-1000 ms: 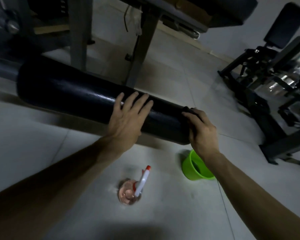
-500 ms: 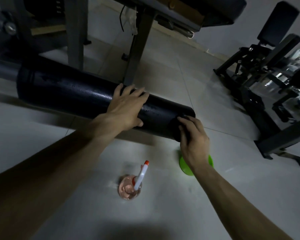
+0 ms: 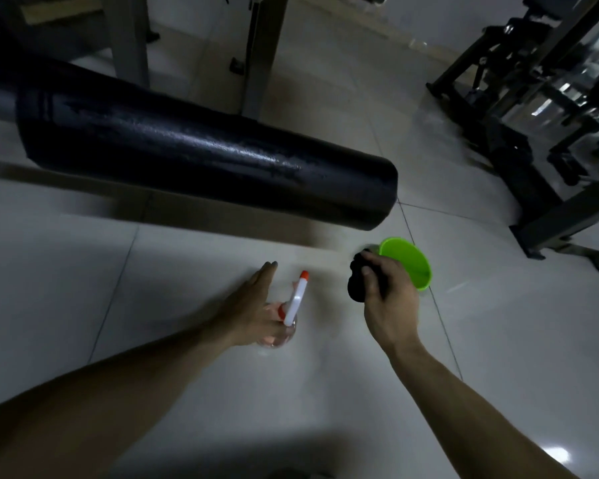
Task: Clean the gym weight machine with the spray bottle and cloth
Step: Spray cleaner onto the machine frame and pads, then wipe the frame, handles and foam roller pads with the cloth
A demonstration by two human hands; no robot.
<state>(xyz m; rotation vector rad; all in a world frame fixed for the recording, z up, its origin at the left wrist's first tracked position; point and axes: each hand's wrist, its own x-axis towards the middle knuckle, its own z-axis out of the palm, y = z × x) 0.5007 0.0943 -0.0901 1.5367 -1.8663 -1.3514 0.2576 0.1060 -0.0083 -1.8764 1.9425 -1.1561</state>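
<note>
Pale glossy tiles make up the floor [image 3: 325, 392], across which everything else is set. Above it, a long black padded roller [image 3: 204, 160] of the weight machine is stretched from the far left toward the right, its surface streaked with a wet sheen; it is touched by neither hand. Behind it, two grey steel posts [image 3: 263, 53] are seen rising out of view, and a dark equipment frame [image 3: 533, 174] is stood at the far right. A bright green bowl [image 3: 408, 261] is placed on the tiles just near the roller's free end. The right hand [image 3: 391, 302] is held right beside the bowl, its fingers clamped round a bunched black cloth [image 3: 355, 285]. A clear spray bottle [image 3: 296, 299] with a white trigger head and orange tip is stood upright on the floor left of the cloth. The left hand [image 3: 253, 305] is held against the bottle's left side with fingers straight and apart; whether the bottle is actually touched cannot be told through the blur.
</note>
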